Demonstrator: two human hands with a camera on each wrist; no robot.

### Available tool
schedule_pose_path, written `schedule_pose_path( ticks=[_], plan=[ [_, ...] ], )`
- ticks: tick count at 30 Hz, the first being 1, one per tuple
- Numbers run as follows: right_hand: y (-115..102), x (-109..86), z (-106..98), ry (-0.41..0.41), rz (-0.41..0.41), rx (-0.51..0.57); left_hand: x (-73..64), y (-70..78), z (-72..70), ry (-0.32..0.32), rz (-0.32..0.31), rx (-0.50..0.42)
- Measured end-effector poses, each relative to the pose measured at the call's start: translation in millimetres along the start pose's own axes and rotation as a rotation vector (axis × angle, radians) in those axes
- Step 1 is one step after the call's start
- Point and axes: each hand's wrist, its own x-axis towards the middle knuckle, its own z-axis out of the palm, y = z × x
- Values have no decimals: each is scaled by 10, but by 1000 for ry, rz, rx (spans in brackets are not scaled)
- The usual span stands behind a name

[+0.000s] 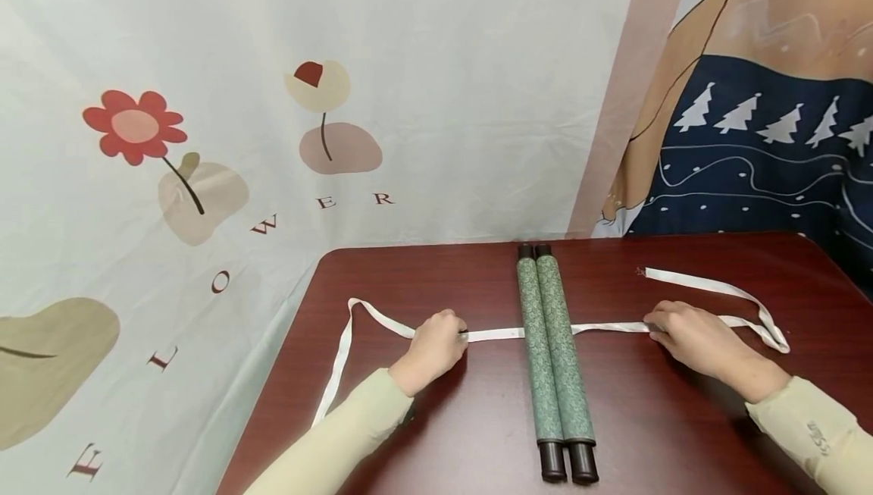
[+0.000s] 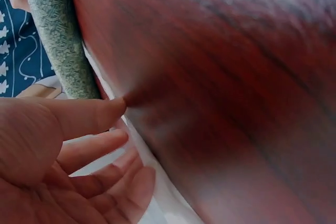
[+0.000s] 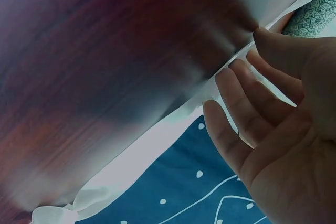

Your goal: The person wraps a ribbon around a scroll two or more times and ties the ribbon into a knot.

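Two green patterned scroll rolls (image 1: 552,351) with dark end knobs lie side by side, pointing away from me. A long white ribbon (image 1: 498,334) runs crosswise beneath them and comes out on both sides. To the left of the rolls, my left hand (image 1: 434,347) pinches the ribbon close to the table. My right hand (image 1: 702,339) pinches it on the other side, farther from the rolls. In the left wrist view the thumb (image 2: 100,113) meets the ribbon's edge. The right wrist view has the thumb and fingertips (image 3: 227,80) along the ribbon.
The ribbon's left tail (image 1: 343,351) bends toward the near left, partly hidden by the sleeve. Its right tail (image 1: 709,283) loops back across the dark red table (image 1: 470,419). A printed curtain (image 1: 464,101) hangs right behind the table's far edge.
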Motion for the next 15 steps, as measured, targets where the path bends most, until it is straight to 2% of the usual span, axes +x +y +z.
schedule_pose_path(
  ticks=[4,7,15],
  plan=[
    [2,8,7,3,-13,-15,3,1,23,39,43,28],
    [1,16,18,0,-16,-15,4,18,34,36,63,36],
    [-16,18,16,-3,16,2,29,42,38,34,71,66]
  ],
)
